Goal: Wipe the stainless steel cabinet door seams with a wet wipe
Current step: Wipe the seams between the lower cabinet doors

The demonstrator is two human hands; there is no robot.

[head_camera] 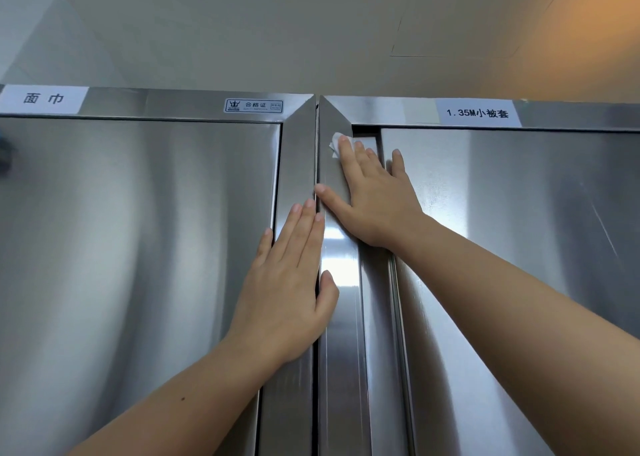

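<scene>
Two stainless steel cabinets stand side by side, with a dark vertical seam (316, 151) between their frames. My right hand (375, 196) lies flat with straight fingers near the top of the right cabinet's frame. It presses a white wet wipe (335, 144) against the steel, and only the wipe's edge shows past my fingertips. The hand spans the gap (381, 144) beside the right door (519, 230). My left hand (294, 282) rests flat lower down on the left cabinet's frame, its fingers straight along the central seam and its thumb across it.
The left door (138, 230) fills the left side. White labels (43, 99) (479, 113) and a small sticker (254, 105) sit on the top rails. A pale wall and ceiling (311, 33) lie above the cabinets.
</scene>
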